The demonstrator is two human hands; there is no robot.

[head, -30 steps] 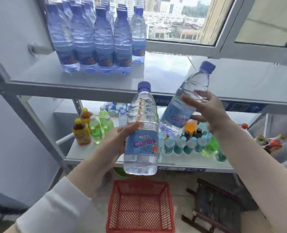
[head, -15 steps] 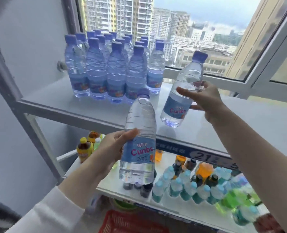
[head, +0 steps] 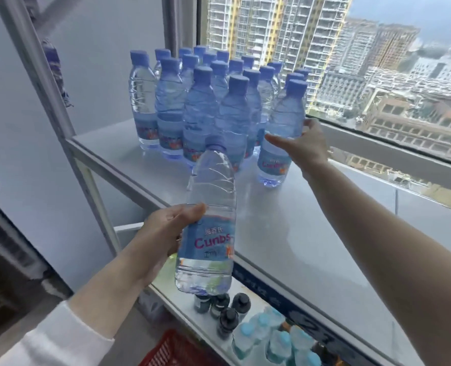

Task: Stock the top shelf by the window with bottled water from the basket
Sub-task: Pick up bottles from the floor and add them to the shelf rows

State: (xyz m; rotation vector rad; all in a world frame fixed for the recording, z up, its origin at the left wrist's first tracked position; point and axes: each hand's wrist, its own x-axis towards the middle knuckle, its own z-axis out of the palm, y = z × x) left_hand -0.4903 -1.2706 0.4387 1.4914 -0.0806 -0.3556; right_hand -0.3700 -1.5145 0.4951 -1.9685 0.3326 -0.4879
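While the clear plastic water bottle with blue cap and blue label (head: 273, 165) is held at the 3 o'clock side of the standing block of matching bottles (head: 200, 112), the step in hand is judged to be its placing on the grey top shelf (head: 285, 233) by the window (head: 377, 83). The slight lean should be righted, the base brought down flat, and the bottle closed up toward 9 o'clock until it is just beside its front-row neighbour, with no neighbour knocked. Whether the base touches the shelf cannot be told.

The right grip (head: 302, 149) is clenched round that bottle's mid-body, with the thumb laid across the near side and the fingers wrapped behind.

The left grip (head: 163, 233) is wrapped round the label band of a second clear water bottle (head: 211, 196), which is held upright at 6 o'clock of the block, over the shelf's front edge, not yet set down.

A red plastic basket (head: 171, 350) is seen at 6 o'clock below, mostly cut off, its contents hidden.
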